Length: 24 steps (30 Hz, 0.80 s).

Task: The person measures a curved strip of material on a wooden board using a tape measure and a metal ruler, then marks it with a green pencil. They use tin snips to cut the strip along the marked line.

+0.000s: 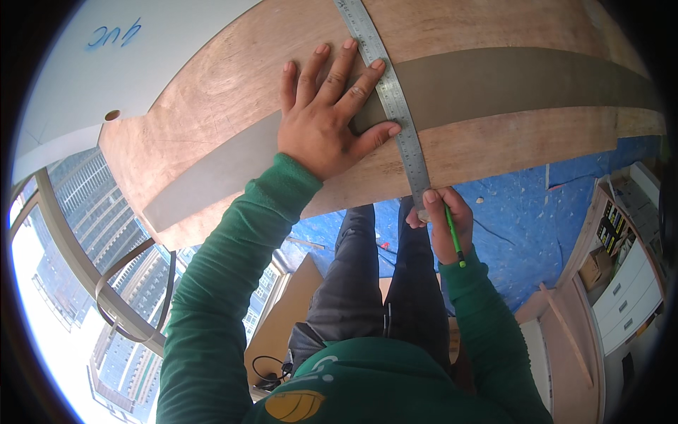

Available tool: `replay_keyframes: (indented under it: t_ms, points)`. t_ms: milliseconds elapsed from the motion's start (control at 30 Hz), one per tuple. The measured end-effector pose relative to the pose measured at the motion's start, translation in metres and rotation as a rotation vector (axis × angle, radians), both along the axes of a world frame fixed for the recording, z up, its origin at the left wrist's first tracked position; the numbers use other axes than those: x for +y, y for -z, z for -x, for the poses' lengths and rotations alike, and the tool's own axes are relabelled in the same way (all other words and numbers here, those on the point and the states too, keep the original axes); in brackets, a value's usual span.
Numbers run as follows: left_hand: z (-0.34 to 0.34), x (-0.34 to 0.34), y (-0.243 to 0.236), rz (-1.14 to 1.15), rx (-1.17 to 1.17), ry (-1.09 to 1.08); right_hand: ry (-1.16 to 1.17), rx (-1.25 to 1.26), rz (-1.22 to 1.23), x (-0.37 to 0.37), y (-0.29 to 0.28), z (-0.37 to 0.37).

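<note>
My left hand (328, 124) lies open on the work surface, fingers spread, with fingertips and thumb against a long steel ruler (395, 95). The ruler crosses a plywood board (487, 25) and a curved, dark grey-brown strip (508, 81) on it. My right hand (448, 222) is closed around the ruler's near end at the board's edge, and also holds a green pencil (452, 237), tilted alongside the fingers.
A white panel (85, 78) adjoins the board at upper left. A window (63, 297) with buildings outside is at left. Below lie blue sheeting (515, 219), my legs, a tan board (282, 311) and black cords. A white drawer cabinet (625, 300) stands at right.
</note>
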<state>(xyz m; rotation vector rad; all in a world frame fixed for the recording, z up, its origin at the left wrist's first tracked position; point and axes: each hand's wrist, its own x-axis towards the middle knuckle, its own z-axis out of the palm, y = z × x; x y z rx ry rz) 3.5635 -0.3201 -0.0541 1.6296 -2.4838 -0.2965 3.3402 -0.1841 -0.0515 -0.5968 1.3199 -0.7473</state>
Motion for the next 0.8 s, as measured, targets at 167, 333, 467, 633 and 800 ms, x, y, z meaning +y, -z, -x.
replay_keyframes:
  t_ms: [167,333,467,633,800]
  points:
    - [0.0000,0.0004,0.0022,-0.020,0.043,-0.025,0.008,-0.018,-0.005,-0.0008,-0.0005,-0.0006]
    - [-0.0001,-0.0001,0.0000,0.014,0.046,-0.003,0.024,0.004,0.015,0.0011,-0.0009,-0.0006]
    - [-0.0011,-0.0002,0.0039,0.020,0.053,-0.002,0.019,0.044,-0.009,0.0003,-0.0021,-0.0037]
    - [-0.0004,0.0007,0.0060,0.038,0.051,-0.004,0.016,0.036,-0.014,0.0019,-0.0013,-0.0030]
    - [0.0003,0.0008,0.0019,0.074,0.011,0.023,0.000,0.041,-0.007,0.0018,-0.0023,-0.0020]
